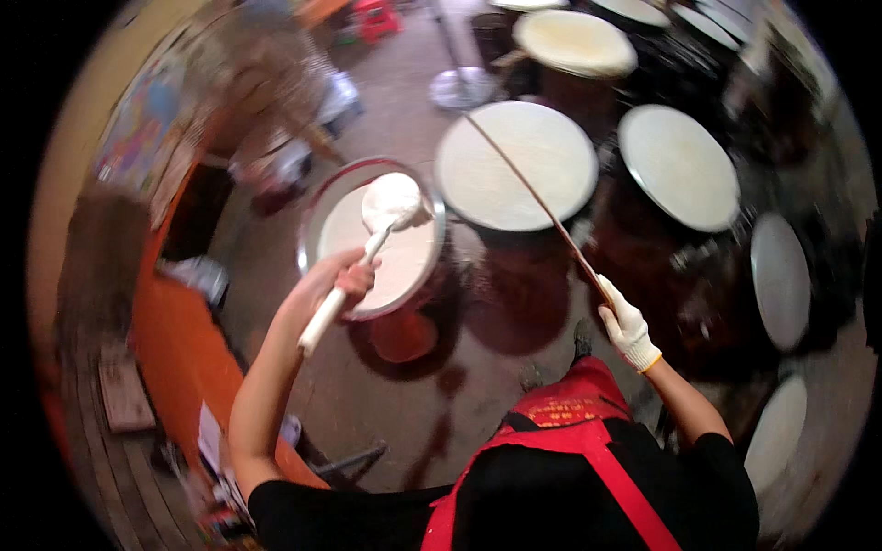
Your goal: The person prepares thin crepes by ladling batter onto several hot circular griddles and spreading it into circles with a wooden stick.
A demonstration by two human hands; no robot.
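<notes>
My bare left hand (pixel 342 278) is closed around the pale handle of a ladle (pixel 391 202). The ladle's bowl, full of white batter, hangs over a wide metal basin (pixel 304 241) that holds more of the same batter. My right hand (pixel 627 329), in a white knitted glove with a yellow cuff, grips the lower end of a long thin wooden stick (pixel 531 191). That stick slants up and left across a round griddle (pixel 514 167) covered by a pale, thin layer. Whether its tip touches the layer, I cannot tell.
More round griddles (pixel 680 167) with pale tops curve along the right, and another (pixel 575 42) stands behind. An orange table (pixel 188 321) runs along the left. A stand with a round base (pixel 462 88) and a red stool (pixel 375 18) are at the back.
</notes>
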